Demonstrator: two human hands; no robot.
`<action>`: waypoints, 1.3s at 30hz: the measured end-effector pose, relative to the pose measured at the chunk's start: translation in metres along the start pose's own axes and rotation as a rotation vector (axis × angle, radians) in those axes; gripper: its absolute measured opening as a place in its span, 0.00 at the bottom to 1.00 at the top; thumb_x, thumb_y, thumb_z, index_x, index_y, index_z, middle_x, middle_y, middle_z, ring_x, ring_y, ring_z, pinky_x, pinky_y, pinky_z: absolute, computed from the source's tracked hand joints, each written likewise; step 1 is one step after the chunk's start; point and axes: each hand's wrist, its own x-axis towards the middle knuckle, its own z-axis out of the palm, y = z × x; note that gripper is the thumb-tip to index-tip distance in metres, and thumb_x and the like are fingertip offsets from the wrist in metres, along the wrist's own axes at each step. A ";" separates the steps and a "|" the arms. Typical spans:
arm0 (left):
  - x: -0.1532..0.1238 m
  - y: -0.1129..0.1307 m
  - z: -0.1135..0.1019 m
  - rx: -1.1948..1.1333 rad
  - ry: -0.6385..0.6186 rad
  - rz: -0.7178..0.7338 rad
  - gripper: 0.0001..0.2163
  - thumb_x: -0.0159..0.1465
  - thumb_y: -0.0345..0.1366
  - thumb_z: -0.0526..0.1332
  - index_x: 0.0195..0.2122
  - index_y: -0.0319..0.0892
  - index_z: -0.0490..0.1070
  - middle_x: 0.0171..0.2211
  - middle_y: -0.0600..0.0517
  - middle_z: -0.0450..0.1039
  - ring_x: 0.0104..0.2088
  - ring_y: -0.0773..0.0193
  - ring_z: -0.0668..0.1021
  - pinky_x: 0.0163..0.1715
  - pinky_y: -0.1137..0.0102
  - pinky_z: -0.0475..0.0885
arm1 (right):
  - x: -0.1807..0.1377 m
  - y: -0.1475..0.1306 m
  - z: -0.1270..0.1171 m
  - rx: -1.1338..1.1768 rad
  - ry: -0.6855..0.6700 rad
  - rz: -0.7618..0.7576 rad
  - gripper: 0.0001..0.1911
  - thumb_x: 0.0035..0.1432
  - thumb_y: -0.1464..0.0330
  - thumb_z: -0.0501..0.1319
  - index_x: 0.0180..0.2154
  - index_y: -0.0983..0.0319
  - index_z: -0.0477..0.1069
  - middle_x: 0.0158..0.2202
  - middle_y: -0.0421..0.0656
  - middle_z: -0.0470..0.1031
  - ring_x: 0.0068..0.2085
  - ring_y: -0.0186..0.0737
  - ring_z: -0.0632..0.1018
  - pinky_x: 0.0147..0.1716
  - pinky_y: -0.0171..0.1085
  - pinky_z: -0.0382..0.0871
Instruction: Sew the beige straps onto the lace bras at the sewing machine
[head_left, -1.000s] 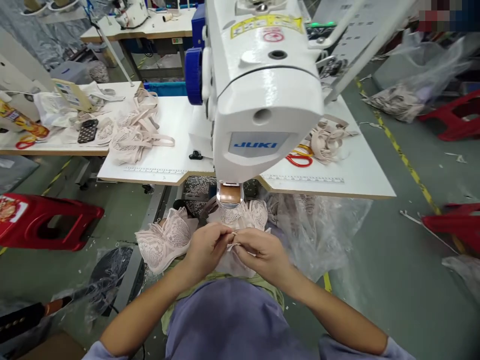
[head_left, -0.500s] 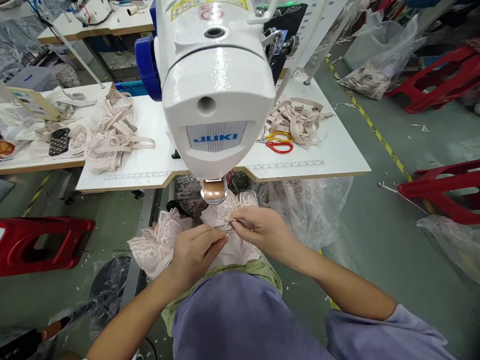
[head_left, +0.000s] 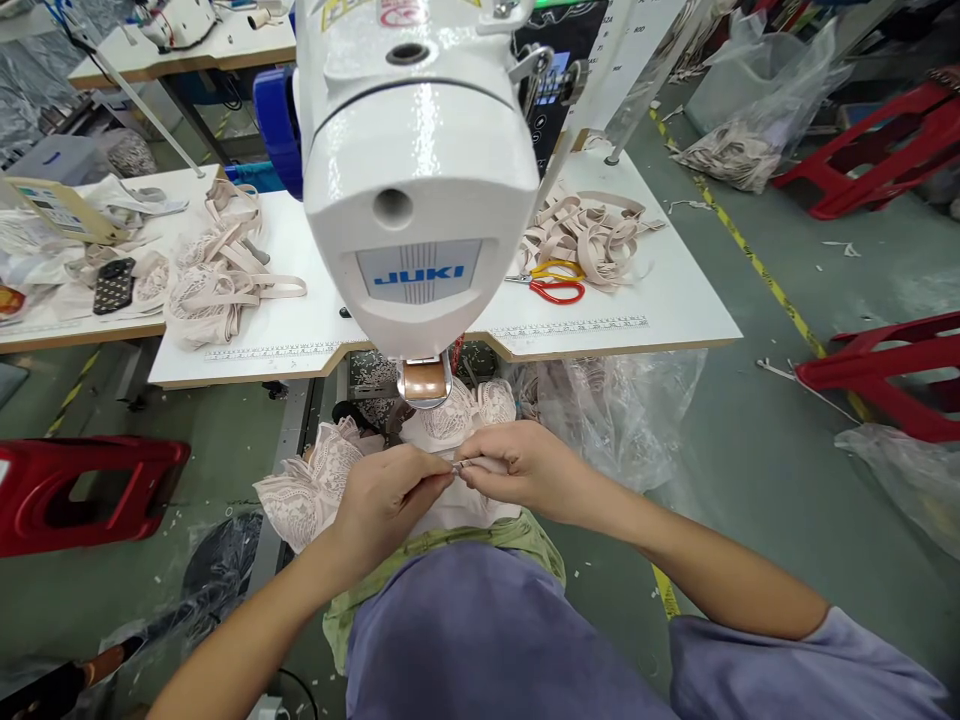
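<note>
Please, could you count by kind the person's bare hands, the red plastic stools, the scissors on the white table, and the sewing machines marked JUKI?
Bare hands: 2
Red plastic stools: 3
Scissors with red and yellow handles: 1
White sewing machine marked JUKI: 1
Total: 7

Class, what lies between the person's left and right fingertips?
In the head view, a pale piece too small to identify, pinched by left hand and right hand.

Grey-green workshop floor [head_left: 750, 580], yellow-taped
Red plastic stools [head_left: 45, 500] at 9, 2 and 3 o'clock; yellow floor tape [head_left: 761, 270] toward 2; wood-edged table [head_left: 225, 45] at 10.
</note>
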 end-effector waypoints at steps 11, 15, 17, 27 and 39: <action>0.005 -0.012 -0.008 -0.029 -0.156 0.027 0.09 0.71 0.36 0.57 0.38 0.42 0.75 0.26 0.54 0.74 0.26 0.69 0.76 0.27 0.76 0.66 | -0.002 -0.003 0.002 -0.210 -0.022 -0.182 0.10 0.68 0.69 0.55 0.39 0.60 0.74 0.31 0.40 0.79 0.33 0.36 0.76 0.31 0.34 0.62; 0.009 -0.013 -0.012 -0.023 -0.249 -0.046 0.09 0.71 0.38 0.57 0.39 0.43 0.75 0.28 0.54 0.75 0.27 0.68 0.76 0.27 0.75 0.67 | -0.001 -0.002 0.003 -0.239 -0.031 -0.207 0.11 0.69 0.68 0.54 0.38 0.60 0.74 0.32 0.41 0.79 0.33 0.36 0.76 0.31 0.35 0.63; 0.012 -0.013 -0.014 -0.021 -0.338 -0.136 0.09 0.71 0.39 0.56 0.43 0.44 0.75 0.29 0.54 0.77 0.27 0.67 0.77 0.27 0.75 0.66 | -0.001 -0.002 0.003 -0.261 -0.038 -0.214 0.12 0.70 0.68 0.53 0.38 0.60 0.74 0.31 0.41 0.78 0.32 0.36 0.76 0.30 0.35 0.62; 0.013 -0.022 -0.012 0.336 -0.287 0.158 0.17 0.74 0.39 0.48 0.29 0.41 0.67 0.22 0.55 0.67 0.21 0.68 0.67 0.22 0.71 0.52 | -0.001 0.000 0.005 -0.231 0.141 -0.182 0.09 0.68 0.66 0.57 0.37 0.60 0.75 0.32 0.42 0.77 0.34 0.36 0.75 0.32 0.34 0.62; 0.027 -0.051 -0.014 0.316 0.035 -0.064 0.08 0.70 0.38 0.57 0.44 0.43 0.74 0.23 0.57 0.73 0.23 0.69 0.73 0.24 0.74 0.61 | 0.080 -0.005 -0.034 -0.248 0.013 0.057 0.07 0.57 0.70 0.59 0.28 0.61 0.74 0.22 0.37 0.71 0.25 0.32 0.68 0.27 0.34 0.52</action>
